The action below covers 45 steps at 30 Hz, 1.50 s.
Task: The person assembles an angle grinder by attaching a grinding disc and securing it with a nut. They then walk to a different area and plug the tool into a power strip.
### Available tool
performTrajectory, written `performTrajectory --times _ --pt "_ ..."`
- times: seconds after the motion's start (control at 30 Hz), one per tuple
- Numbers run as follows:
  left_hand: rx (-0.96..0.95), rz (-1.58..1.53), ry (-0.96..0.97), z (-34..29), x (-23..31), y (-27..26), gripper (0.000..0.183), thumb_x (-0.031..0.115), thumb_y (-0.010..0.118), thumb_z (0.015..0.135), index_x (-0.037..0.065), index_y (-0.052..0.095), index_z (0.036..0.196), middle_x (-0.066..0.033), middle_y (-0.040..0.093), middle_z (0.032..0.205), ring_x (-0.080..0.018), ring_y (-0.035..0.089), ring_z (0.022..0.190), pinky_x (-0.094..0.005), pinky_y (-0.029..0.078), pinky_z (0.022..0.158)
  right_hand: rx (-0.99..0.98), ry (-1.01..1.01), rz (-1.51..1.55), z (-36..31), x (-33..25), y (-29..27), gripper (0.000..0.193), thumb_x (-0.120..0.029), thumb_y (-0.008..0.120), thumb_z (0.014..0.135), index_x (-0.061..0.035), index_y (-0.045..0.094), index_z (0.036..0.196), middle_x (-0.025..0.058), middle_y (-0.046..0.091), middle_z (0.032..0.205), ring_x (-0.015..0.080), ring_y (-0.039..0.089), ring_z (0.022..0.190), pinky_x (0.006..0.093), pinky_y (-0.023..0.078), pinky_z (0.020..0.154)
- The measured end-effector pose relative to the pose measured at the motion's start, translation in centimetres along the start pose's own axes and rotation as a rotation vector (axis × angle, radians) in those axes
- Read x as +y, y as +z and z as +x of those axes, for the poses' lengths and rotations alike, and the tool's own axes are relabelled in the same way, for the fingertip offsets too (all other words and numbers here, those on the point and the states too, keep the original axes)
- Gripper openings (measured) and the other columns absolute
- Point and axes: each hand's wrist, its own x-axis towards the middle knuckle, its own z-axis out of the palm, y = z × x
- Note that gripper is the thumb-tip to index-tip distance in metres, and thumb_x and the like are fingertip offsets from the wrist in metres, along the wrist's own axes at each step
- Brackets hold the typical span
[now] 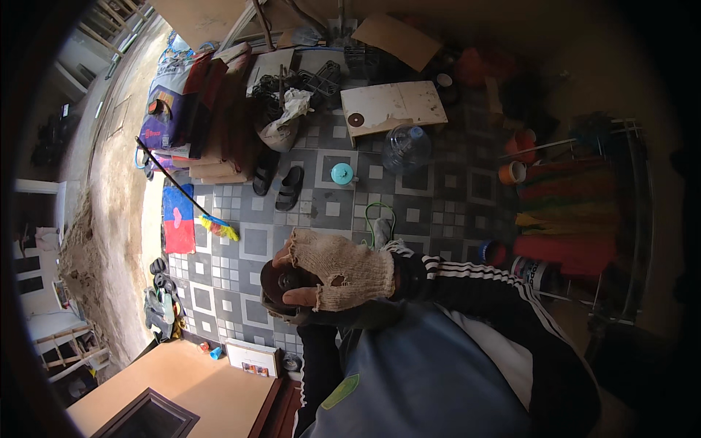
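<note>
My right hand [339, 271], in a worn beige knit glove with holes and bare fingertips, reaches in from the right. Its fingers and thumb close round a dark, round, disc-like thing [274, 283] with a raised centre, held in front of my body. The rest of that thing is hidden by the glove, so its exact kind does not show. Below it a greyish patch may be part of my left hand, but the fingers are hidden. Beyond my hands a green cord [395, 213] loops on the tiles beside a grey bundle [382, 232].
On the tiled floor stand a turquoise-lidded container [342, 174], a large clear water bottle [406, 149] and black sandals [290, 188]. A brown disc [355, 120] lies on a pale board [398, 104]. At left is a broom [219, 227]; at right, a rack with coloured cloths [569, 212].
</note>
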Motion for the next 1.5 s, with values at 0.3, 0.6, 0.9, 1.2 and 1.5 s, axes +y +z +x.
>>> performTrajectory --times 0.3,0.6,0.9,1.2,1.5 --pt "-0.043 0.017 0.071 0.6 -0.6 0.2 0.06 0.031 0.073 0.094 0.004 0.05 0.142 -0.0089 0.063 0.127 -0.022 0.064 0.115 -0.0359 0.054 0.096 0.022 0.059 -0.022 -0.6 -1.1 -0.7 0.038 -0.019 0.075 0.091 -0.0016 0.063 0.123 0.0175 0.06 0.122 0.0361 0.065 0.112 0.0424 0.053 0.096" --pt "-0.078 0.024 0.116 0.8 -0.8 0.1 0.057 0.032 0.071 0.095 0.004 0.051 0.141 -0.0091 0.063 0.127 -0.0224 0.064 0.115 -0.0361 0.054 0.096 0.084 0.05 -0.002 -0.7 -1.9 -1.2 0.037 -0.023 0.074 0.091 -0.0001 0.064 0.118 0.019 0.061 0.12 0.0404 0.064 0.108 0.0467 0.053 0.093" --pt "-0.111 0.035 0.167 1.2 -1.3 0.4 0.054 0.033 0.069 0.097 0.004 0.053 0.14 -0.0093 0.064 0.127 -0.0228 0.064 0.115 -0.0362 0.054 0.097 0.092 -0.018 -0.055 0.0 -1.2 -0.8 0.037 -0.025 0.075 0.092 -0.0006 0.066 0.118 0.0174 0.064 0.117 0.0373 0.067 0.106 0.0434 0.055 0.092" --pt "-0.131 0.034 0.222 2.4 -1.4 0.5 0.052 0.034 0.067 0.098 0.005 0.054 0.139 -0.0095 0.064 0.127 -0.0231 0.065 0.115 -0.0363 0.053 0.097 0.022 -0.019 -0.044 1.4 -0.6 -0.6 0.035 -0.013 0.077 0.086 -0.0026 0.065 0.117 0.0163 0.062 0.116 0.035 0.065 0.109 0.0414 0.054 0.094" --pt "-0.158 0.043 0.264 3.9 -1.5 1.0 0.049 0.035 0.064 0.1 0.005 0.055 0.138 -0.0097 0.064 0.127 -0.0235 0.065 0.115 -0.0365 0.053 0.098 -0.15 -0.334 -0.162 3.8 0.7 -2.2 0.033 0.0 0.069 0.079 -0.0055 0.066 0.112 0.0139 0.063 0.117 0.0347 0.064 0.109 0.0442 0.054 0.093"
